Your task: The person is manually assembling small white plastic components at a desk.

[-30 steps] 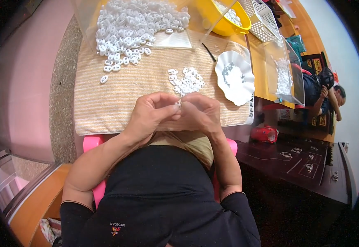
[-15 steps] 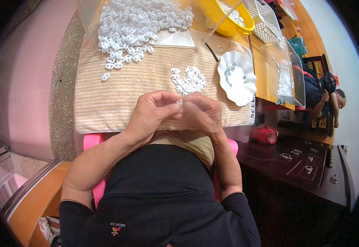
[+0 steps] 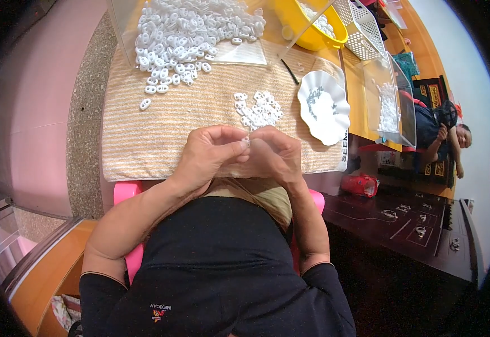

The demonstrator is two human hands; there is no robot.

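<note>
My left hand (image 3: 214, 150) pinches a small whitish, partly see-through piece (image 3: 246, 140) between thumb and forefinger. From the other side, my right hand (image 3: 278, 153) meets it with bent fingers closed at the same spot; what its fingertips hold is too small and covered to name. Just beyond the fingertips lies a little heap of small white plastic pieces with holes (image 3: 262, 112) on a striped towel (image 3: 160, 140). Right of that heap, a white wavy-edged dish (image 3: 335, 126) holds tiny grey bits (image 3: 316, 101).
A large pile of white two-hole oval pieces (image 3: 183, 33) spills from a clear box at the far left. A yellow basin (image 3: 335, 40), a white perforated basket (image 3: 363, 33) and a clear bin (image 3: 408, 121) stand right. Farther right sits another person (image 3: 430, 129). A black stick (image 3: 290, 71) lies near the dish.
My hands stay almost still, fingertips together at the same spot, with only a slight shift. The person at the right has moved their head a little.
</note>
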